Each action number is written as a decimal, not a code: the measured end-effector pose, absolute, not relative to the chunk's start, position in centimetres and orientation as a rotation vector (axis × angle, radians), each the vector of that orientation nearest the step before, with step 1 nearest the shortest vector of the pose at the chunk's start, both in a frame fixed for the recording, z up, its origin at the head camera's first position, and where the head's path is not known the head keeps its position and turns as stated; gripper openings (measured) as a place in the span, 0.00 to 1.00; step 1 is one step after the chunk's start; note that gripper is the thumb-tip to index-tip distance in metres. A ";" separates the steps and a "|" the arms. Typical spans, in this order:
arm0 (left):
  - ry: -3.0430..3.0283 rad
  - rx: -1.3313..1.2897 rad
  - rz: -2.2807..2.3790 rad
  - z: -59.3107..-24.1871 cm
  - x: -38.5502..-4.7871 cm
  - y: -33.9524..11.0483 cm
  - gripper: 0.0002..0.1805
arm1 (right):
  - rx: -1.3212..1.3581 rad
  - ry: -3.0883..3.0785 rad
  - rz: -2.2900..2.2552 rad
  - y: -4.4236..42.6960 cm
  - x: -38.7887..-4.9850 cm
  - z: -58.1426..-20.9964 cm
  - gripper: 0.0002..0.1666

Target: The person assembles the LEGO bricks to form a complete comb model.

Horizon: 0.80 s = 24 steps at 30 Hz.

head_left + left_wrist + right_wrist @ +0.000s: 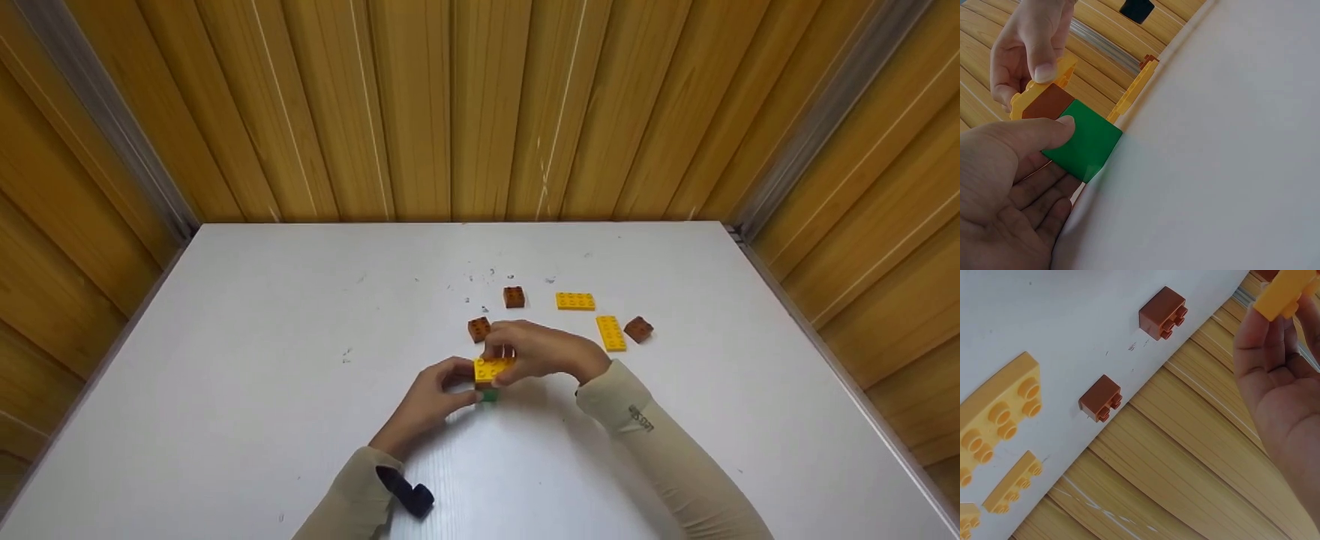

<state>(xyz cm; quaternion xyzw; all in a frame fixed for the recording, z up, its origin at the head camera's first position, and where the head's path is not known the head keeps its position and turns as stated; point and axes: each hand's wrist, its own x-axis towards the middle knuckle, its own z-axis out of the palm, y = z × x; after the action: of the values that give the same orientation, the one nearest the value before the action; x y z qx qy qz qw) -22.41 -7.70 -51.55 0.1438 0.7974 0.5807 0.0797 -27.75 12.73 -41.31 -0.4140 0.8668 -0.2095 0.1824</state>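
Observation:
At the front middle of the table stands a stack: a green block (1085,140) at the bottom, a brown block (1049,103) on it and a yellow studded plate (489,369) on top, reaching out past the brown one on one side. The left hand (429,401) grips the lower blocks, its thumb lying across the green and brown sides in the left wrist view. Fingers and thumb of the right hand (541,351) pinch the yellow plate from above. In the right wrist view, only a part of this yellow plate (1283,295) shows, at the top right corner.
Behind the hands lie two brown blocks (514,297) (1159,315). Farther right are a yellow plate (575,301), a second yellow plate (611,333) and another brown block (639,329). Wood-patterned walls (480,112) stand around the white table (262,337).

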 end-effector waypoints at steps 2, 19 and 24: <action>2.387 0.426 1.728 -51.5 -22.4 -7.7 0.21 | -1.167 2.442 -0.579 12.7 -27.8 -41.2 0.16; 2.406 0.429 1.716 -51.1 -23.0 -8.5 0.21 | -1.214 2.417 -0.599 12.2 -28.4 -40.8 0.17; 2.400 0.406 1.702 -51.2 -22.3 -8.6 0.21 | -1.219 2.393 -0.610 12.2 -28.1 -41.4 0.17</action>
<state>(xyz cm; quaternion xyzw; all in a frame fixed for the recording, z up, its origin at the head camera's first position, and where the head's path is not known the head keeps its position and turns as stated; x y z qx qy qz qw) -22.29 -8.61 -51.22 0.1360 0.8052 0.5709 0.0856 -28.07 12.16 -41.39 -0.4343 0.8527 -0.2174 0.1924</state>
